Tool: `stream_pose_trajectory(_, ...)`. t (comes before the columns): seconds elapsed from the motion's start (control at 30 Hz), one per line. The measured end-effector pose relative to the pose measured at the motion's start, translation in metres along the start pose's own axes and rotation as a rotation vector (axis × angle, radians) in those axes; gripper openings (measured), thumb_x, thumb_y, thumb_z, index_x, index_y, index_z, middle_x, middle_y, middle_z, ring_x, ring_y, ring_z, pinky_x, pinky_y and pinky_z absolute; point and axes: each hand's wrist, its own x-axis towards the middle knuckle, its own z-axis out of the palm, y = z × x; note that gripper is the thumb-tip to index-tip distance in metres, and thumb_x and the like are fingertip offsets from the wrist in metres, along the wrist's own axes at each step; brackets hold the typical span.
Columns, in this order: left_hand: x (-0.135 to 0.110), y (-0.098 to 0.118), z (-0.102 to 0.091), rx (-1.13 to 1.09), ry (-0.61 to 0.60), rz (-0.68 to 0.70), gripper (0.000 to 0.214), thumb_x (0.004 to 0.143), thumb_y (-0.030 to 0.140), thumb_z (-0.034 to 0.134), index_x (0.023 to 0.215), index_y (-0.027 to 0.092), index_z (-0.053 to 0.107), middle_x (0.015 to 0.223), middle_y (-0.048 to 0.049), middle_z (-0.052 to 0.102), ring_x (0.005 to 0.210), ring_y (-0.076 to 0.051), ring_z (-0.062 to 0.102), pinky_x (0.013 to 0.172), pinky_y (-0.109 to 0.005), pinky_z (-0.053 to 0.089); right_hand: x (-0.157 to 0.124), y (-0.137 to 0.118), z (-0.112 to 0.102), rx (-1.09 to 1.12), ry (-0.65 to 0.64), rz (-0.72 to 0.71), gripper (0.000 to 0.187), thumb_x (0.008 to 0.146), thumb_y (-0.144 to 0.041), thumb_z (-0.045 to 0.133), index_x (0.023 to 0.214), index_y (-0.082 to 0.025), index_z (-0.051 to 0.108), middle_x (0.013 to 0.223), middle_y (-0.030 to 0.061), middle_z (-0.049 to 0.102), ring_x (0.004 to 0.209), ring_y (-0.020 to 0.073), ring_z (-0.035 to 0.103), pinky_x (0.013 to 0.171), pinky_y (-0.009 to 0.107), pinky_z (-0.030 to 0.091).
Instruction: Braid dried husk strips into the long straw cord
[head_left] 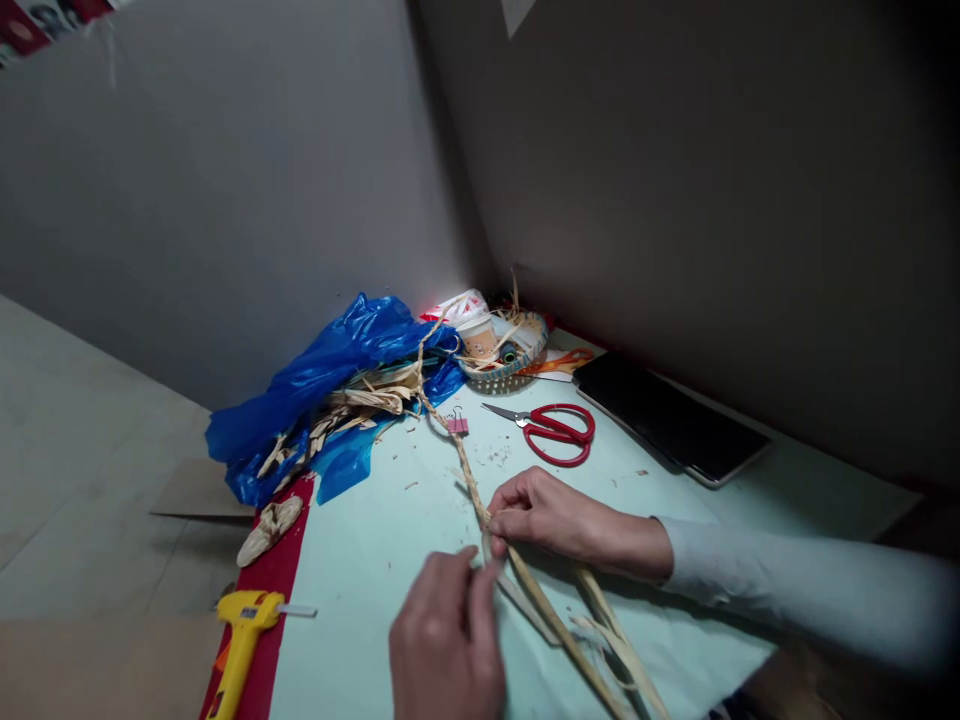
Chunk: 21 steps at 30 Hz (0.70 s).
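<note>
Left hand is nearest, at 7 o'clock (clock centred on the right hand's pinch). Its thumb and forefinger tips are close together beside a pale strip; blurred, cannot tell whether they grip it. Right hand has its thumb and finger pinched on the lower end of the braid.

Braid lies over the desk, running from the pinch toward 11 o'clock, past a pink clip, to the edge of the blue bag. Loose strips trail toward 5 o'clock.

Handling (judged): very light; flexible along its length, dry, papery. Strips likely tear or fray if pulled hard; not very slippery. Best hold: pinch at the lowest crossing, where braid turns to loose strips.

Count:
- hands: 2
- braid: 1
- loose strips below the pinch: at least 3, overlapping, exact number unclear
- clip: 1, 11 o'clock
- blue bag: 1, 10 o'clock, husks spilling out, uncountable
- red scissors: 1, between 1 and 2
- basket: 1, 12 o'clock
- paper cup: 1, 12 o'clock
- dark tablet-like slab: 1, 2 o'clock
- woven piece: 1, 9 o'clock
- yellow glue gun: 1, 8 o'clock
</note>
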Motion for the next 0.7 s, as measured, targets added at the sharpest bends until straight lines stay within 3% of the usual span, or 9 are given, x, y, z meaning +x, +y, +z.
stream_pose_trajectory(0.07,0.017,-0.006,-0.010,-0.253,-0.084,-0.256,0.023,0.091,0.034,0.051,0.098,0.019,0.067,0.097,-0.0089,0.070,0.091,-0.023,0.063,0.082,-0.034,0.047,-0.002,-0.003,-0.001,0.017,-0.024,0.001,0.017,0.074,-0.023,0.059,0.068,-0.010,0.067,0.058,-0.0009,0.061,0.045,0.0062,0.034,0.045,0.021,0.023)
stream_pose_trajectory(0.13,0.033,-0.008,-0.011,-0.546,-0.205,-0.369,0.021,0.088,0.033,0.054,0.100,0.019,0.064,0.100,-0.0076,0.069,0.095,-0.021,0.061,0.088,-0.033,0.044,-0.002,-0.004,-0.002,0.043,-0.046,0.001,0.020,0.077,-0.028,0.059,0.070,-0.010,0.067,0.055,-0.0020,0.059,0.043,0.0057,0.029,0.043,0.021,0.020)
stream_pose_trajectory(0.23,0.045,-0.004,-0.001,-0.959,-0.422,-0.450,0.015,0.087,0.031,0.055,0.086,0.017,0.060,0.074,-0.0003,0.061,0.063,-0.012,0.055,0.065,-0.023,0.044,-0.001,-0.002,-0.003,0.083,-0.077,-0.027,0.025,0.077,-0.034,0.060,0.070,-0.011,0.064,0.059,0.0011,0.063,0.046,0.0072,0.038,0.046,0.020,0.025)
stream_pose_trajectory(0.3,0.046,-0.002,0.006,-1.110,-0.486,-0.549,0.016,0.084,0.031,0.058,0.079,0.016,0.055,0.064,0.0041,0.052,0.045,-0.005,0.036,0.045,-0.018,0.029,0.000,-0.001,-0.004,0.032,-0.074,-0.038,0.027,0.078,-0.036,0.060,0.071,-0.010,0.064,0.064,0.0038,0.066,0.050,0.0090,0.044,0.048,0.021,0.029)
stream_pose_trajectory(0.37,0.043,-0.003,0.012,-1.122,-0.481,-0.611,0.019,0.083,0.032,0.060,0.075,0.016,0.053,0.063,0.0049,0.050,0.042,-0.003,0.024,0.040,-0.018,0.016,-0.001,-0.002,-0.006,-0.090,-0.078,-0.054,0.028,0.082,-0.035,0.057,0.074,-0.010,0.066,0.069,0.0057,0.068,0.054,0.0106,0.049,0.052,0.022,0.033)
stream_pose_trajectory(0.43,0.039,-0.007,0.015,-1.050,-0.455,-0.617,0.023,0.083,0.034,0.060,0.072,0.016,0.052,0.057,0.0068,0.044,0.042,-0.003,0.019,0.040,-0.020,0.012,-0.004,-0.006,-0.006,-0.283,-0.095,-0.095,0.027,0.086,-0.029,0.050,0.075,-0.010,0.066,0.071,0.0066,0.069,0.058,0.0121,0.053,0.056,0.022,0.036)
stream_pose_trajectory(0.53,0.035,-0.013,0.020,-0.924,-0.386,-0.599,0.026,0.082,0.037,0.060,0.068,0.017,0.053,0.053,0.0094,0.031,0.045,-0.005,0.019,0.042,-0.021,0.013,-0.011,-0.014,-0.005,-0.699,-0.024,-0.170,0.026,0.088,-0.021,0.046,0.073,-0.013,0.065,0.067,0.0061,0.067,0.058,0.0123,0.051,0.056,0.023,0.032)
stream_pose_trajectory(0.7,0.034,-0.010,0.023,-0.685,-0.288,-0.481,0.027,0.081,0.035,0.058,0.063,0.015,0.057,0.056,0.0052,0.036,0.055,-0.010,0.029,0.050,-0.022,0.023,-0.019,-0.017,-0.001,-1.114,0.052,-0.175,0.027,0.089,-0.023,0.043,0.072,-0.015,0.062,0.059,0.0055,0.061,0.048,0.0110,0.039,0.050,0.027,0.020)
